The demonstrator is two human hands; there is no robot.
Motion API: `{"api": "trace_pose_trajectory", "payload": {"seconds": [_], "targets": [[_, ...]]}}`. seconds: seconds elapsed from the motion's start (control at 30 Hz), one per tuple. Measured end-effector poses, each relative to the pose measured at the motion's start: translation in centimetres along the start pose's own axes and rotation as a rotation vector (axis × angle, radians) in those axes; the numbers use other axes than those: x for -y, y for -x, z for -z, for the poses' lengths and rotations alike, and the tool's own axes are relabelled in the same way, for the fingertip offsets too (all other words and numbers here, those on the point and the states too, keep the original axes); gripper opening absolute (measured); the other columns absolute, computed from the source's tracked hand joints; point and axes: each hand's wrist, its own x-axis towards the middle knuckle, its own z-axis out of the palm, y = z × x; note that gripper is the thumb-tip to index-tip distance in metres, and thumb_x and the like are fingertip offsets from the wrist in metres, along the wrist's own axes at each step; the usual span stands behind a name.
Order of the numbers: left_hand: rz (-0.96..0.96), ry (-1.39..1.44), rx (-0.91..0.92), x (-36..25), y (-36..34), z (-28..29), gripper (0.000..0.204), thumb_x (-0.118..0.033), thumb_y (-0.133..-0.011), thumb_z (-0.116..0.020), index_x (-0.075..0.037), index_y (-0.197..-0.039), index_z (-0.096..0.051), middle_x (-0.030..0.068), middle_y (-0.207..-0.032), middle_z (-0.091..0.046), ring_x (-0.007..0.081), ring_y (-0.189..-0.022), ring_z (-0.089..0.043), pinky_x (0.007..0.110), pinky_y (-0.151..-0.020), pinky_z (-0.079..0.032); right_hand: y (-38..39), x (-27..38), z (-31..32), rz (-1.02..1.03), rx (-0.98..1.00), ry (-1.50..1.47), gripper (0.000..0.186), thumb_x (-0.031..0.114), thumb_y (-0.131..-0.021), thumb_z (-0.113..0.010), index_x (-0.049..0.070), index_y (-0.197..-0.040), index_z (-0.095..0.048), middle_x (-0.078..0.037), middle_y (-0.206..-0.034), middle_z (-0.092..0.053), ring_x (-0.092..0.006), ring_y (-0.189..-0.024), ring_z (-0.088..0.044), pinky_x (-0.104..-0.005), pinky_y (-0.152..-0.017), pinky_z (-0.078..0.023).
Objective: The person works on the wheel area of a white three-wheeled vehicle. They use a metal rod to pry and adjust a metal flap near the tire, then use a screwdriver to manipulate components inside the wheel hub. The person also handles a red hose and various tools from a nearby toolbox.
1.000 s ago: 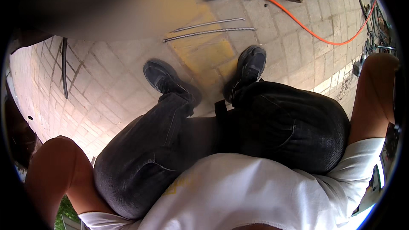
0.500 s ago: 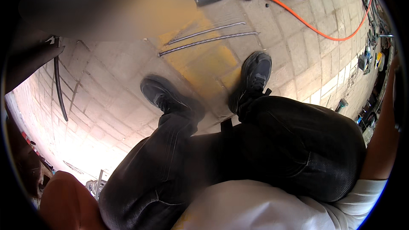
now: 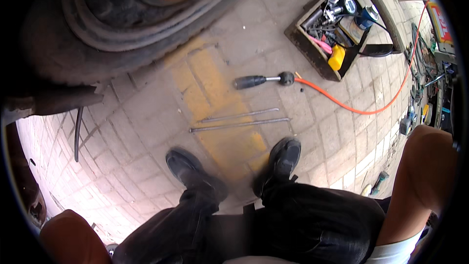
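Observation:
Neither of my hands shows. My bent right arm (image 3: 420, 181) rises at the right edge, its hand out of sight, and only part of my left arm (image 3: 73, 237) appears at the lower left. On the paving beyond my shoes lie two thin metal rods, a longer rod (image 3: 239, 124) and a shorter rod (image 3: 239, 115), roughly parallel and apart from each other. Farther off rests a black-handled air tool (image 3: 264, 80) with a round dark head, joined to an orange hose (image 3: 361, 112).
A large tyre (image 3: 117, 58) fills the far left, with a dark hanging tube (image 3: 77, 134) below it. At the far right stands a wooden toolbox (image 3: 298, 39) holding a yellow item (image 3: 337, 57), a blue can (image 3: 367, 17) and several tools. More tools and cables line the right edge.
My view has tilted up and away, bringing the tyre and the whole toolbox into sight. My right arm now shows more of its bend. The rods and air tool stay on the floor.

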Motion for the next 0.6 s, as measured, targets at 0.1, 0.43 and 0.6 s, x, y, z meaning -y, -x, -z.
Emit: {"api": "trace_pose_trajectory", "payload": {"seconds": [0.1, 0.43, 0.6], "targets": [[0.013, -0.039, -0.013, 0.5, 0.5, 0.9, 0.061, -0.043, -0.086, -0.061, -0.002, -0.13, -0.046, 0.0132, -0.107, -0.054, 0.0199, -0.087, -0.05, 0.034, -0.077, -0.042, -0.4, -1.7, 0.6, 0.03, -0.003, 0.031, 0.022, 0.023, -0.089, -0.061, 0.002, -0.096, -0.065, -0.008, -0.087, -0.062, -0.0185, -0.069, -0.057, -0.0299, -0.064, -0.045], [-0.028, -0.057, -0.068, 1.2, -1.0, 1.4, 0.064, -0.046, -0.087, -0.059, -0.003, -0.131, -0.045, 0.0134, -0.108, -0.053, 0.0204, -0.089, -0.049, 0.035, -0.078, -0.042, -1.1, -1.3, 1.5, 0.002, -0.073, 0.111, 0.024, 0.024, -0.089, -0.061, 0.002, -0.097, -0.066, -0.009, -0.091, -0.064, -0.0199, -0.073, -0.06, -0.0306, -0.068, -0.047], [-0.083, -0.068, -0.113, 1.8, -2.0, 1.4, 0.065, -0.048, -0.087, -0.058, -0.004, -0.132, -0.045, 0.0134, -0.109, -0.053, 0.0207, -0.089, -0.049, 0.036, -0.079, -0.042, -2.1, -2.1, 2.8, 0.03, -0.135, 0.164, 0.025, 0.025, -0.089, -0.062, 0.002, -0.098, -0.067, -0.01, -0.093, -0.065, -0.0206, -0.075, -0.061, -0.031, -0.07, -0.048]]}}
